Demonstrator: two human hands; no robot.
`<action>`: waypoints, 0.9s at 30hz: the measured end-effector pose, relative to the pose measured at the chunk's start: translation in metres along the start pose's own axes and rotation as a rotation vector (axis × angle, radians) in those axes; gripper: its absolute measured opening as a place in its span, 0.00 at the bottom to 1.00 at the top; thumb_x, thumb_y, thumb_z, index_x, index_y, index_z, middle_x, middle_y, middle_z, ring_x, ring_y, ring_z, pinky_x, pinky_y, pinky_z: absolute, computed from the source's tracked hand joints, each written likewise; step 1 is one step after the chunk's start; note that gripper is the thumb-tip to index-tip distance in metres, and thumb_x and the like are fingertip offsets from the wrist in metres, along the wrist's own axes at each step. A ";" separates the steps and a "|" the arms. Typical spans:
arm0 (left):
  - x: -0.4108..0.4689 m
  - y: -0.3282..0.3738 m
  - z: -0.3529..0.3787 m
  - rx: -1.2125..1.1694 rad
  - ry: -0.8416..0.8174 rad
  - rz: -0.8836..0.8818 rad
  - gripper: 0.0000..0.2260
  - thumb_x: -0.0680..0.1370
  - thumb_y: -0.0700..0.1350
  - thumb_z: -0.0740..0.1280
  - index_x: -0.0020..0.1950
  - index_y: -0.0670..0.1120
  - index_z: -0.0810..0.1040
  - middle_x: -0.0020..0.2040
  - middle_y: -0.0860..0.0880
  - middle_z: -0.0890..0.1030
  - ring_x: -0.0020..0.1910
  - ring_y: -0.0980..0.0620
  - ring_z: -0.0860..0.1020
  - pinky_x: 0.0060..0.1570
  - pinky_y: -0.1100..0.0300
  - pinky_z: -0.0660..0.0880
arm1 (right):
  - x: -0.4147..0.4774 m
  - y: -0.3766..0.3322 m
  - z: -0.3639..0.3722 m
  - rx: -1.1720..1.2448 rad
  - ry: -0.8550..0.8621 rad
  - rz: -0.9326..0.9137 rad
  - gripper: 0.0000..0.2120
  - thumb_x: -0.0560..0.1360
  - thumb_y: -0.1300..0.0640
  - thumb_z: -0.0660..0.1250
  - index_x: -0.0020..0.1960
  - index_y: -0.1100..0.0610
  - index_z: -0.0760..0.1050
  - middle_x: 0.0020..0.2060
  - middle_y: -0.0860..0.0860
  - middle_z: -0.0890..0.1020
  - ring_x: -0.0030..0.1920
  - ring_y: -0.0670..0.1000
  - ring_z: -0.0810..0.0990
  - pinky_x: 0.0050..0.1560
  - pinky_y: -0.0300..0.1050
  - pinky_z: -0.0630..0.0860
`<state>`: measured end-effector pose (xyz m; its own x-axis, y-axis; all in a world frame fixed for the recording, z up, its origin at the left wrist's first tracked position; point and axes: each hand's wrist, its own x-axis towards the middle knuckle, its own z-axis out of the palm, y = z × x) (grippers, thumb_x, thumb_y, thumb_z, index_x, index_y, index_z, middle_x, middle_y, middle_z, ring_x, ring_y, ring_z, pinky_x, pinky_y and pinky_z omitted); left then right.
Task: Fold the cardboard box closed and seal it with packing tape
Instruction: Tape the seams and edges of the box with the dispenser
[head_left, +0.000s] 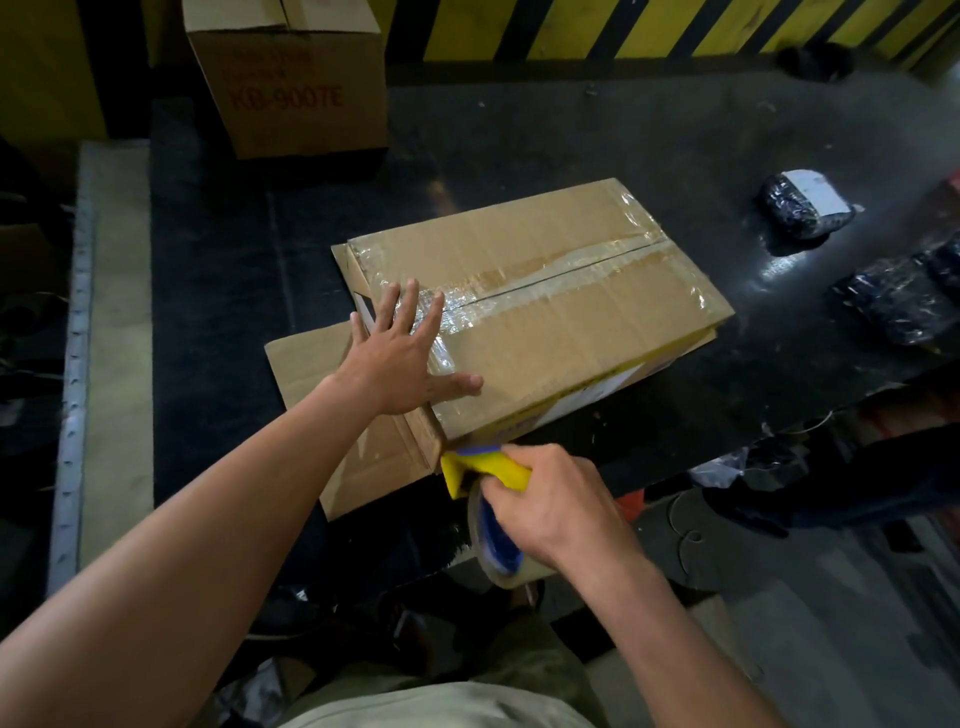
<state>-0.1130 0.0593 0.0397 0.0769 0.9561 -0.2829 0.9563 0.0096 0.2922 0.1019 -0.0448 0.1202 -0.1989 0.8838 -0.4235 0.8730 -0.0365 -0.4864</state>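
Brown cardboard box (561, 312): lies flat on the black table (597, 135), top flaps shut, clear tape along the seam.
Left hand (402, 353): fingers spread, palm flat on the box top.
Right hand (550, 504): fingers wrapped around the yellow-and-blue tape dispenser (485, 467) at the box's near corner.

I see a dark table (571, 135) carrying the taped cardboard box (561, 322) on a flat cardboard sheet (306, 364). A second, printed box (291, 78) stands at the far left, and what look like black wrapped parcels (802, 205) lie at the right.
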 end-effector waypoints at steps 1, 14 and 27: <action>0.001 -0.001 0.000 0.004 0.001 0.006 0.57 0.65 0.84 0.52 0.82 0.53 0.34 0.82 0.45 0.32 0.79 0.44 0.29 0.75 0.29 0.40 | 0.002 0.002 0.002 -0.004 -0.032 -0.002 0.12 0.75 0.43 0.65 0.54 0.47 0.79 0.40 0.46 0.82 0.39 0.48 0.79 0.37 0.42 0.73; 0.003 -0.024 -0.021 0.168 -0.002 0.044 0.56 0.65 0.85 0.45 0.82 0.53 0.35 0.82 0.44 0.34 0.80 0.43 0.32 0.76 0.32 0.39 | -0.002 0.024 -0.036 0.186 0.287 -0.138 0.14 0.73 0.48 0.73 0.58 0.49 0.81 0.47 0.45 0.86 0.51 0.41 0.76 0.38 0.21 0.68; 0.055 0.083 -0.041 0.102 0.134 0.066 0.39 0.79 0.72 0.46 0.83 0.50 0.52 0.84 0.44 0.49 0.83 0.41 0.44 0.77 0.32 0.45 | 0.055 0.078 -0.121 0.192 0.423 -0.115 0.24 0.78 0.52 0.57 0.75 0.50 0.68 0.62 0.54 0.80 0.56 0.49 0.76 0.51 0.37 0.71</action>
<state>-0.0412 0.1249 0.0854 0.1090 0.9842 -0.1394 0.9745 -0.0781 0.2102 0.2129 0.0572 0.1513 -0.0560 0.9980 -0.0292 0.7502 0.0228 -0.6608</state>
